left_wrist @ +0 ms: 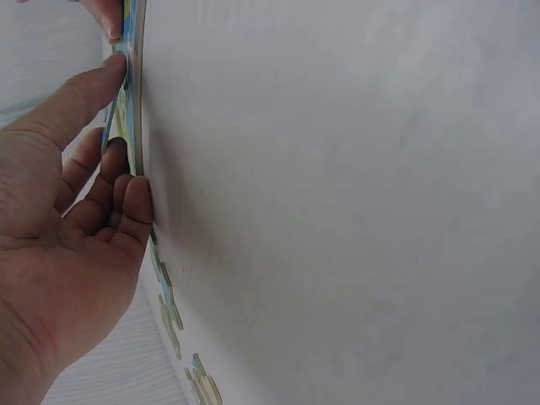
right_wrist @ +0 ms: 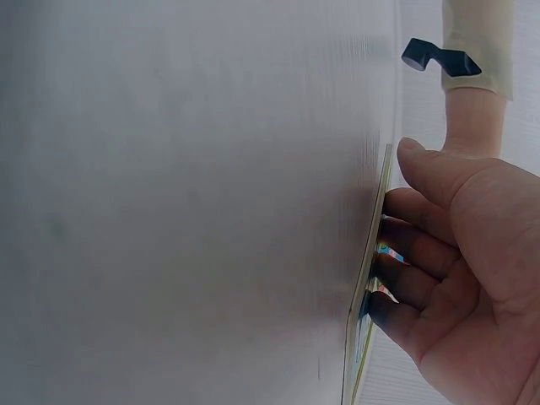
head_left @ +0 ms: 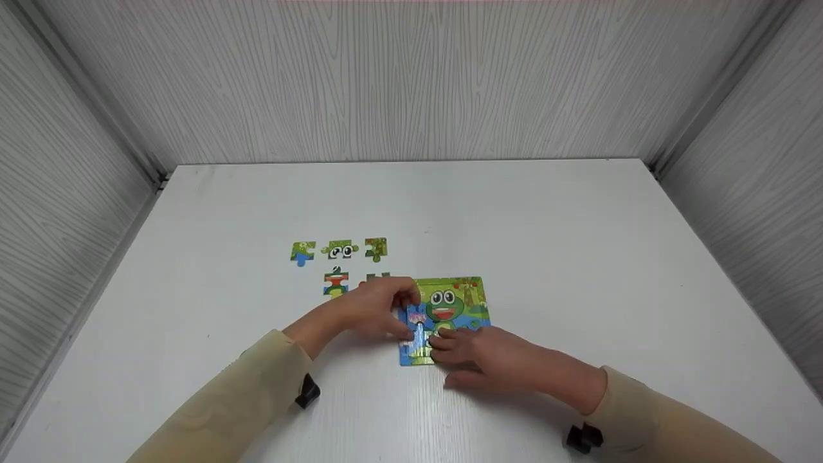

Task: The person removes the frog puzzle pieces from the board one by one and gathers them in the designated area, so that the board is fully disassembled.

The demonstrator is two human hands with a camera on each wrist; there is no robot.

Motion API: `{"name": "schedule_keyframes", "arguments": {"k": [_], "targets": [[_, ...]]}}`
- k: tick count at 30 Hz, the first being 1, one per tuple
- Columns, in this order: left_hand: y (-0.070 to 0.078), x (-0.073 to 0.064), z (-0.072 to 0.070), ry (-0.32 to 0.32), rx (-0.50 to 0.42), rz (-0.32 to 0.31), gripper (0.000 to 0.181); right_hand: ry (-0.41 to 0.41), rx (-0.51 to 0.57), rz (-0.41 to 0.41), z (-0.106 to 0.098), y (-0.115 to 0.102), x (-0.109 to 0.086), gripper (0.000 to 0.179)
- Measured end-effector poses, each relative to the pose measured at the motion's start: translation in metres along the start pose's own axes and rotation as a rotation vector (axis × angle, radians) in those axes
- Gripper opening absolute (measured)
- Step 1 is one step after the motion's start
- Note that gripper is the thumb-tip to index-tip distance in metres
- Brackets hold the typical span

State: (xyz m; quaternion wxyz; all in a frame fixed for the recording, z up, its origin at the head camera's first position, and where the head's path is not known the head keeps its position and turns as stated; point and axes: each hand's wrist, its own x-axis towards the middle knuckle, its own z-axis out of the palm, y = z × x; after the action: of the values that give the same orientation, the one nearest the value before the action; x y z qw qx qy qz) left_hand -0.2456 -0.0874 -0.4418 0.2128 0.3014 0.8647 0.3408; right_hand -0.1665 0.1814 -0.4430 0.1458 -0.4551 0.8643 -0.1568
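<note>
A square jigsaw board (head_left: 479, 302) with a cartoon frog picture lies in front of me. My left hand (head_left: 376, 307) is at its left side, thumb and fingers pinching a blue jigsaw piece (left_wrist: 109, 126); the left wrist view shows this piece tilted up from the board. My right hand (head_left: 492, 357) rests its fingertips on the board's lower right part, fingers slightly bent. In the right wrist view, the fingers (right_wrist: 413, 283) touch the board's top face, with the thumb held apart. The hands cover parts of the frog picture.
Loose jigsaw pieces lie left of the board: a green-and-blue piece (head_left: 302, 252), an eyes piece (head_left: 339, 249), a green piece (head_left: 377, 247) and a red mouth piece (head_left: 335, 281). Another piece (head_left: 379, 278) is partly behind the left hand. Pale panels (head_left: 411, 77) enclose the white table (head_left: 578, 244).
</note>
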Motion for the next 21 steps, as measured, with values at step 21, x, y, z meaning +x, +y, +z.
{"name": "schedule_keyframes", "arguments": {"k": [21], "targets": [[-0.0004,-0.0004,0.0011,0.026,0.041,-0.012,0.033,-0.001,0.042,0.021,-0.0009,-0.0018,-0.0005,0.048]]}}
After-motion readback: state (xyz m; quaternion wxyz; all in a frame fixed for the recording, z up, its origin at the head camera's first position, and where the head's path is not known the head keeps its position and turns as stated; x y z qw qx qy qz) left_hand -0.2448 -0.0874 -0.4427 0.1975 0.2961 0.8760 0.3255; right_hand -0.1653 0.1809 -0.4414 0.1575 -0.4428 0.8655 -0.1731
